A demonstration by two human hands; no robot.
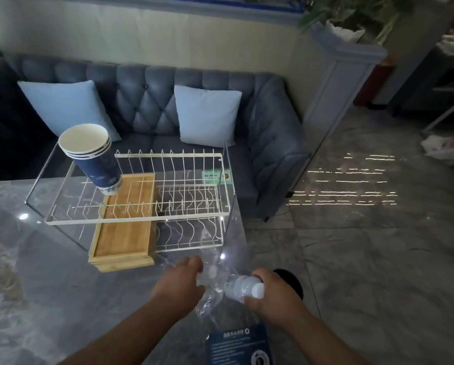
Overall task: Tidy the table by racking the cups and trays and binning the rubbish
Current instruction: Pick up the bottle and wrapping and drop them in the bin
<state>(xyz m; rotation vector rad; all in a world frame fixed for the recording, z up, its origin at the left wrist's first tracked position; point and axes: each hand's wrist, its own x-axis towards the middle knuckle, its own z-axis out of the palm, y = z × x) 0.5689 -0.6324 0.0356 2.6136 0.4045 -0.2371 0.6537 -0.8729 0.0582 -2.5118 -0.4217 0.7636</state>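
Note:
A white two-tier wire rack point(168, 214) stands on the grey marble table point(36, 272). A stack of blue paper cups point(94, 159) leans on the rack's upper left. Stacked wooden trays point(125, 227) lie in the lower tier. My left hand point(179, 285) grips a clear plastic bag point(210, 296) at the table's right edge. My right hand point(275, 291) is closed around a small clear plastic bottle point(243, 287) with a white cap, held over the bag's mouth. The bag carries a dark blue printed label point(239, 343).
A blue tufted sofa point(154, 101) with two pale cushions stands behind the table. To the right is tiled floor point(378, 259) with a black round object point(289, 280) below my right hand. A white pillar point(333, 88) and crumpled white rubbish point(441, 148) lie further off.

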